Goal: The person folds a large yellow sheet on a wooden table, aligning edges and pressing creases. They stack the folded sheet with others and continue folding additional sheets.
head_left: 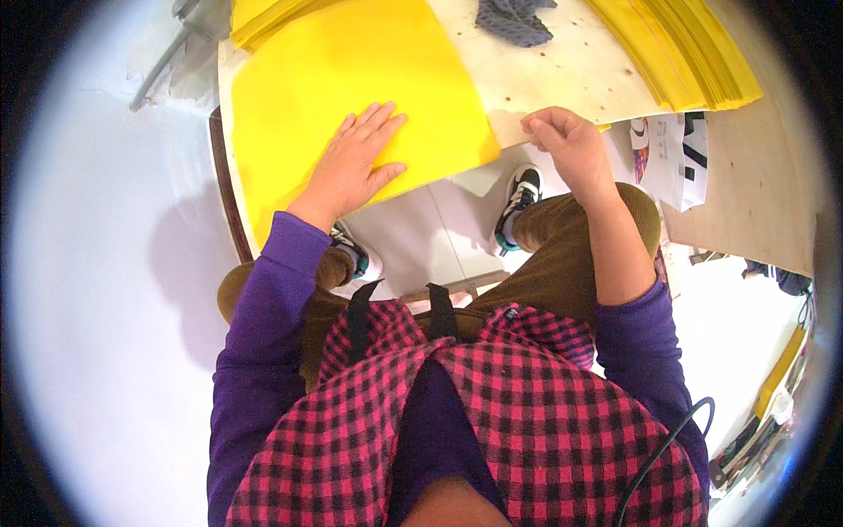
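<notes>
My left hand point(356, 162) lies flat, fingers spread, on a large yellow sheet point(334, 79) that covers the near left part of a plywood table point(544, 75). My right hand point(566, 145) is at the table's near edge, to the right of the sheet's corner. Its fingers are curled, and a small yellow bit shows beside them; whether it pinches anything I cannot tell. A thick stack of yellow sheets point(694, 53) rests at the far right of the table, and another stack point(263, 18) lies at the far left.
A dark grey cloth point(518, 19) lies at the back of the table. Below the table edge are my knees and two sneakers point(520, 198) on a white floor. A printed white bag point(676, 154) hangs at the right. A black cable point(667, 448) runs at lower right.
</notes>
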`<action>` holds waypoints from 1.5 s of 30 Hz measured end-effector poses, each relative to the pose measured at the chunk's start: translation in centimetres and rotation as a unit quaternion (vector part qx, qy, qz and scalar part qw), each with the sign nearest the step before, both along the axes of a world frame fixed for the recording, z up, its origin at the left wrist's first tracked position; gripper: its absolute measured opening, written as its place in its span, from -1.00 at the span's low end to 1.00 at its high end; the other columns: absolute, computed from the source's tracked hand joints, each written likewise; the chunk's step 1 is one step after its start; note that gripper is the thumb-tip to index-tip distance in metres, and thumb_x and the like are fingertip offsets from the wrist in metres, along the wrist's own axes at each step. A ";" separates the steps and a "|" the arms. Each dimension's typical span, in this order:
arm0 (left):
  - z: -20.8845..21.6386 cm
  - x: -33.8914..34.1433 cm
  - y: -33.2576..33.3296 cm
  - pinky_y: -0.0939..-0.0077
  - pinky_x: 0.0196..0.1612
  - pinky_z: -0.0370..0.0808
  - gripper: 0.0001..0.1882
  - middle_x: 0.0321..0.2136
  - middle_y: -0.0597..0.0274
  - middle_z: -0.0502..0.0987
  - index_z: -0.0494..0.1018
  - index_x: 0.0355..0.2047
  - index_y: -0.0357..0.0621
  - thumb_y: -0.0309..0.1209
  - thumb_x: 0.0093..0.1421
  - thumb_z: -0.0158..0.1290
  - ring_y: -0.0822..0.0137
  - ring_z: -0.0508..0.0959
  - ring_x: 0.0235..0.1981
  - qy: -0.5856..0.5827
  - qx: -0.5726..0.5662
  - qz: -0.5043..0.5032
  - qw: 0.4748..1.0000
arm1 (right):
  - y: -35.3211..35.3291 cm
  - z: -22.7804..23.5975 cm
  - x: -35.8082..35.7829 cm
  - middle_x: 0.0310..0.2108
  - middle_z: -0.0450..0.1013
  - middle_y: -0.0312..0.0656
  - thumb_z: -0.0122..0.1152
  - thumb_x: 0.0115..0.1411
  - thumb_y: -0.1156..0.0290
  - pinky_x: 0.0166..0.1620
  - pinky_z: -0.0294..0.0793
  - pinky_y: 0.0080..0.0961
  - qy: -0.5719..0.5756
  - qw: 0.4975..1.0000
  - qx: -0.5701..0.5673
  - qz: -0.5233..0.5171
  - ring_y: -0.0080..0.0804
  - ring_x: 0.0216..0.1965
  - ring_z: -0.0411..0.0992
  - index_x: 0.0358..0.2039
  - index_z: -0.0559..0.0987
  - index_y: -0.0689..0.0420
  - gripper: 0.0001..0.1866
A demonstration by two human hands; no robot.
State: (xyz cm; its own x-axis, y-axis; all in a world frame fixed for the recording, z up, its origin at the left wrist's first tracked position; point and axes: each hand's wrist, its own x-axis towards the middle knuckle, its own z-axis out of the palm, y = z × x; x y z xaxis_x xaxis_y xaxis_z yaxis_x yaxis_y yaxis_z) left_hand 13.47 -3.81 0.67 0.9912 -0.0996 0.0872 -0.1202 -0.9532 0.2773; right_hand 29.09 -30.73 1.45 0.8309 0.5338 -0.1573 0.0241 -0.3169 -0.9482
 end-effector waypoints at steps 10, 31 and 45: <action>-0.6 0.0 0.1 0.02 0.30 0.02 -0.32 0.25 0.01 0.18 0.21 0.22 -0.07 0.05 0.20 -0.06 0.00 0.14 0.28 -0.022 0.012 0.001 1.000 | -0.2 -0.6 0.0 -0.58 0.49 -0.18 0.20 0.16 0.30 -0.37 0.42 -0.50 -0.079 0.990 -0.105 0.042 -0.49 -0.51 0.41 -0.40 0.61 0.23 -0.77; -0.5 -0.2 0.1 0.04 0.30 0.03 -0.24 0.23 -0.01 0.20 0.23 0.19 -0.11 0.14 0.13 -0.03 0.00 0.15 0.28 -0.041 0.016 -0.007 0.999 | 2.0 -0.2 -0.7 -0.33 0.46 -0.17 0.35 -0.08 0.38 -0.11 0.42 -0.31 -0.359 0.920 -0.100 0.124 -0.13 -0.17 0.40 -0.30 0.60 0.08 -0.73; -0.6 -0.1 0.4 0.04 0.30 0.04 -0.25 0.23 0.02 0.21 0.24 0.19 -0.09 0.12 0.11 0.00 0.02 0.15 0.28 -0.037 0.011 -0.004 0.999 | 5.3 -1.2 2.8 -0.30 0.49 -0.20 0.32 -0.04 0.30 -0.16 0.45 -0.33 -0.300 0.940 -0.118 0.113 -0.22 -0.23 0.46 -0.27 0.61 0.04 -0.73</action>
